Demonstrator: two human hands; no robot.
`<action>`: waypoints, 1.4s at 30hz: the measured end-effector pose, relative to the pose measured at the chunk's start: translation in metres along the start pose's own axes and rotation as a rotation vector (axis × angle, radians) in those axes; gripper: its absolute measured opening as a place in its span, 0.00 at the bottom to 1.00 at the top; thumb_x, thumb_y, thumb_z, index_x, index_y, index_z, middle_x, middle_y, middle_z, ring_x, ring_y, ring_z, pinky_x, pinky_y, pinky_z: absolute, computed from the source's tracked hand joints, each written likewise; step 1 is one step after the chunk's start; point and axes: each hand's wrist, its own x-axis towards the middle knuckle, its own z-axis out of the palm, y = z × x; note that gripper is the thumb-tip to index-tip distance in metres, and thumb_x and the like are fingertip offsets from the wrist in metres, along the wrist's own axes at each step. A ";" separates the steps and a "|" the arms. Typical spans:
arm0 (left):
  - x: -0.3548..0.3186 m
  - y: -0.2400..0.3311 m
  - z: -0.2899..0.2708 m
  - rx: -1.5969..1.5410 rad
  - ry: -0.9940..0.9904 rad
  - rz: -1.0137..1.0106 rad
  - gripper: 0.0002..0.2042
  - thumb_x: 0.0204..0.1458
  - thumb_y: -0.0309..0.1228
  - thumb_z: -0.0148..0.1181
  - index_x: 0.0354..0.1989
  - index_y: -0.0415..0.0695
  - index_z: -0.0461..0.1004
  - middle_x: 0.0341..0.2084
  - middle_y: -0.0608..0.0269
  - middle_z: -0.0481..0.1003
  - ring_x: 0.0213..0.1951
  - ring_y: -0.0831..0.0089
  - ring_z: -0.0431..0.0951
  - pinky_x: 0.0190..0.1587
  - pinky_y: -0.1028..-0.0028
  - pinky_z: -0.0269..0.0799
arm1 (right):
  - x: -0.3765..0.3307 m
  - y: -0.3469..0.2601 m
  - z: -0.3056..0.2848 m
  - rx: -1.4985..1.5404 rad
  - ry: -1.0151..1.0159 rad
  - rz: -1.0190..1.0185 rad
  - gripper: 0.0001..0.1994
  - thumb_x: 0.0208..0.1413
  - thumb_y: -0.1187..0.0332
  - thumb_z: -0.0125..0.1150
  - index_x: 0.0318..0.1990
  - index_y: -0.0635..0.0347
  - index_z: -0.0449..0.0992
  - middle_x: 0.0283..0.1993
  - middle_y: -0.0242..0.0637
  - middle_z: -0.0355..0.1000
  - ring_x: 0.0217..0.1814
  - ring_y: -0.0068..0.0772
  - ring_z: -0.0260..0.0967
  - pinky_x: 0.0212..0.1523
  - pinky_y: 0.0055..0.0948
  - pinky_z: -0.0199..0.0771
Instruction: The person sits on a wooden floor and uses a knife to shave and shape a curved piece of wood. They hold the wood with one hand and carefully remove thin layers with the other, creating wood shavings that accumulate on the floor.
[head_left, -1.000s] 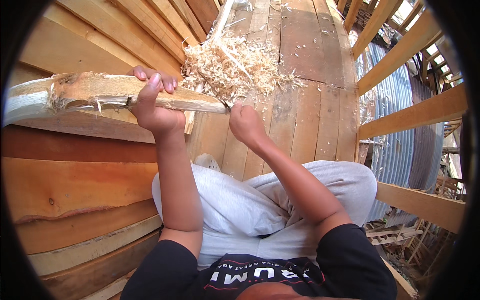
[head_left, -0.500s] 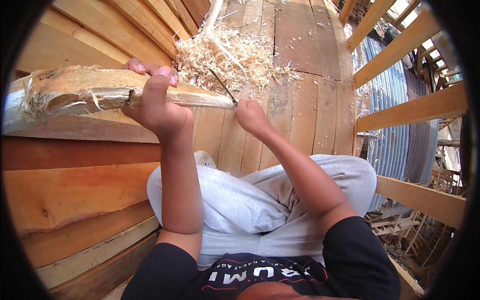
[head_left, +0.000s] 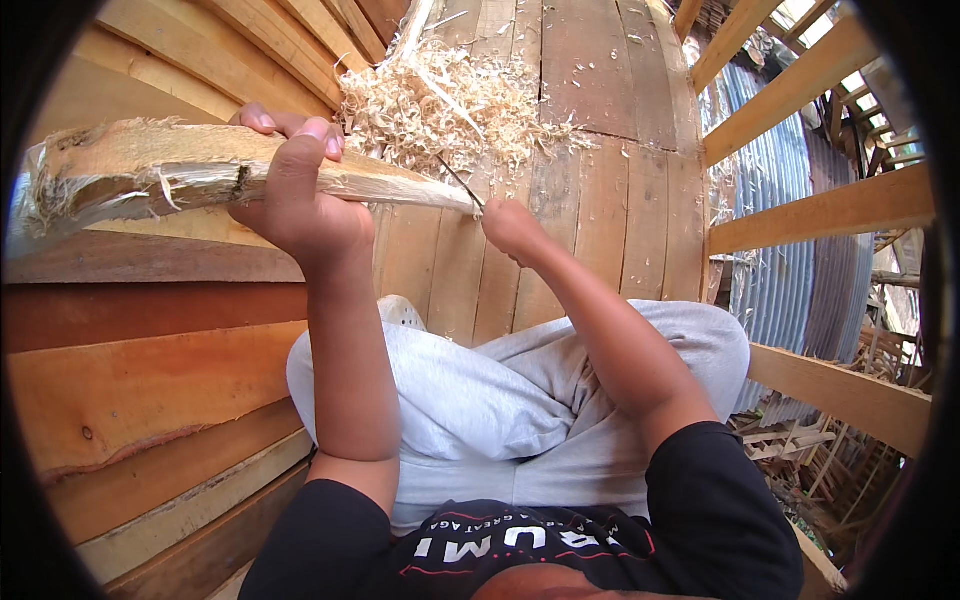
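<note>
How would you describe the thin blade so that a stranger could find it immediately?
Start at the plank floor with its heap of pale wood shavings. Just below the heap, the right hand meets the wooden stick's tapered tip. The blade is the only dark, thin sliver there.

A long, pale piece of wood (head_left: 200,180) was held roughly level above the plank floor (head_left: 600,200), its rough, splintered end toward the left and its shaved end tapering to a point at the right. A thin dark blade (head_left: 460,182) met that tapered tip, angled up and away.
</note>
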 end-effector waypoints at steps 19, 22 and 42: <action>0.026 0.003 -0.044 0.032 0.386 -0.072 0.10 0.39 0.21 0.53 0.31 0.44 0.61 0.16 0.65 0.60 0.18 0.74 0.62 0.27 0.74 0.63 | -0.051 -0.038 0.028 -0.165 0.193 -0.457 0.27 0.63 0.58 0.34 0.27 0.73 0.76 0.31 0.65 0.73 0.36 0.65 0.72 0.44 0.54 0.70; 0.020 0.006 -0.033 0.071 0.314 -0.063 0.11 0.40 0.22 0.52 0.32 0.45 0.60 0.18 0.67 0.59 0.21 0.74 0.62 0.30 0.72 0.63 | -0.065 -0.044 0.022 -0.182 0.229 -0.507 0.28 0.64 0.59 0.33 0.25 0.72 0.76 0.28 0.65 0.72 0.34 0.66 0.72 0.42 0.55 0.70; 0.014 0.003 -0.025 0.044 0.286 -0.056 0.13 0.39 0.21 0.52 0.35 0.45 0.61 0.18 0.66 0.60 0.21 0.74 0.62 0.31 0.72 0.63 | -0.055 -0.043 0.033 -0.038 0.290 -0.521 0.29 0.65 0.59 0.34 0.20 0.72 0.73 0.24 0.66 0.70 0.31 0.68 0.70 0.40 0.56 0.70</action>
